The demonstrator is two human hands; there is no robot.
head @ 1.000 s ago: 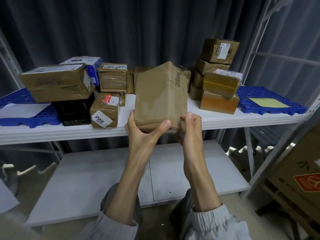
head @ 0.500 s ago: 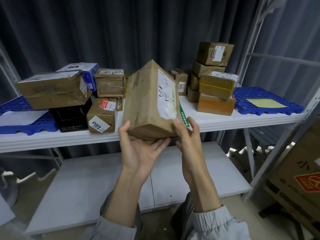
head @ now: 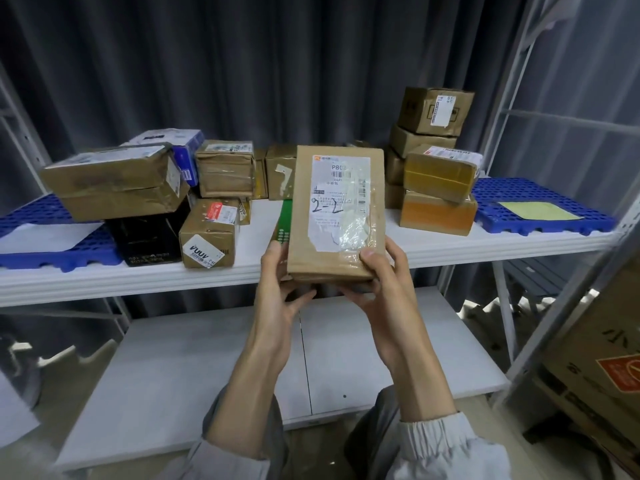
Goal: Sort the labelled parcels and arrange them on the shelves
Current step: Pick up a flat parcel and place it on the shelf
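I hold a flat brown parcel (head: pixel 334 244) upright in front of the upper shelf (head: pixel 138 280), its white label facing me with "2-2" handwritten on it. My left hand (head: pixel 280 289) grips its lower left edge and underside. My right hand (head: pixel 384 282) grips the lower right corner, thumb on the taped front. Behind it, several brown parcels lie on the shelf: a group at the left (head: pixel 114 181) and a stack at the right (head: pixel 438 174).
Blue perforated mats lie at both shelf ends, the left mat (head: pixel 59 252) and the right mat (head: pixel 540 202), each with a sheet of paper. A green card (head: pixel 282 223) lies behind the parcel. The lower shelf (head: pixel 214 362) is white. A large carton (head: pixel 602 362) stands at the right beside the rack post.
I have turned the parcel in my hands so its labelled face, seen edge-on before, now points at me. Both hands shifted their grip around its lower end.
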